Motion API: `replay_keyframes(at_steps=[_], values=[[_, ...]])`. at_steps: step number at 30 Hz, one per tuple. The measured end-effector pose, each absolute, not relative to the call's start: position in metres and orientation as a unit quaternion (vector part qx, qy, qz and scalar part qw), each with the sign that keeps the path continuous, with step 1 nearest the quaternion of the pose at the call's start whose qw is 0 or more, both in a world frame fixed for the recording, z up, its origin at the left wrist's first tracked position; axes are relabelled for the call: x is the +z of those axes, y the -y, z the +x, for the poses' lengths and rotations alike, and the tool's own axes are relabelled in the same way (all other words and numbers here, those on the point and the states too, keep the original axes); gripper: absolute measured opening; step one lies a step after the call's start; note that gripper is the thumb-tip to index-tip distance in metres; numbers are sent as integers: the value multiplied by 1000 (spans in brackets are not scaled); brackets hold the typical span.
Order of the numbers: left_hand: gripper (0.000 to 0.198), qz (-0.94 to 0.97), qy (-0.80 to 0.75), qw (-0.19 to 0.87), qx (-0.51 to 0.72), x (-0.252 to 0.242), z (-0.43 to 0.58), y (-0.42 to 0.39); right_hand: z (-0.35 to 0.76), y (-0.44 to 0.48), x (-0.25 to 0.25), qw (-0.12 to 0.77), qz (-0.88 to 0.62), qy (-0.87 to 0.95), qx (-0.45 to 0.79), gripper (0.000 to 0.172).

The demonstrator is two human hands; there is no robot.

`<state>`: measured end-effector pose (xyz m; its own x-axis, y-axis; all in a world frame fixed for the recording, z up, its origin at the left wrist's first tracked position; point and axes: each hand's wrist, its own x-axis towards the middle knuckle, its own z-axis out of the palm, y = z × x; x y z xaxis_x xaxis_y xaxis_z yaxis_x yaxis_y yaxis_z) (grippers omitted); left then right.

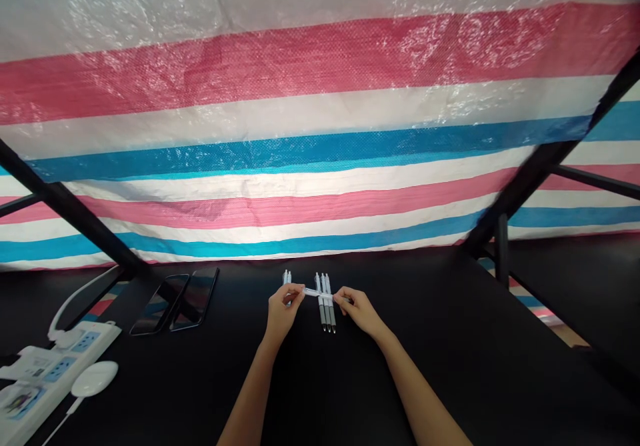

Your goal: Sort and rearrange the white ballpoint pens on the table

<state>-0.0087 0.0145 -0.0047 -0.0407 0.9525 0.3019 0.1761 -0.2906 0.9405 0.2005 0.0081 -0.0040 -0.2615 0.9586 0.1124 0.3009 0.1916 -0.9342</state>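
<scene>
On the black table [430,366], my left hand [285,309] and my right hand [356,311] pinch opposite ends of a white pen [314,293]. They hold it level, across the top of a row of three upright-lying grey-and-white pens [325,306], whose dark tips point toward me. The held pen lies over or just above that row; I cannot tell whether they touch. Beyond my left fingers, the white ends of more pens [287,278] show. My left hand hides the rest of them.
Two dark smartphones [176,303] lie side by side at the left, beyond a white power strip [60,359] and a round white charging pad [94,378] with a cable. A pink, white and blue striped tarp [320,186] hangs behind black metal frame bars [530,173].
</scene>
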Motion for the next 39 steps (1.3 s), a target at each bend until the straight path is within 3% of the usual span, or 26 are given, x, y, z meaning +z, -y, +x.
replay_keyframes(at_steps=[11,16,20,24,31,39], values=[[25,556,-459,386,576,-3,-6,-15,198,-6,0,345,-453,677,466,46],[50,445,-443,479,614,4,4,-11,177,6,3,346,-417,660,520,46],[56,426,-440,527,590,8,9,-6,168,10,2,345,-417,654,529,49],[57,413,-452,521,595,9,6,-8,178,0,0,425,-452,617,484,51],[53,351,-444,530,631,8,-3,-12,202,-14,-3,631,-478,369,487,48],[54,310,-433,536,655,7,-5,-15,207,-17,-5,670,-436,285,529,43]])
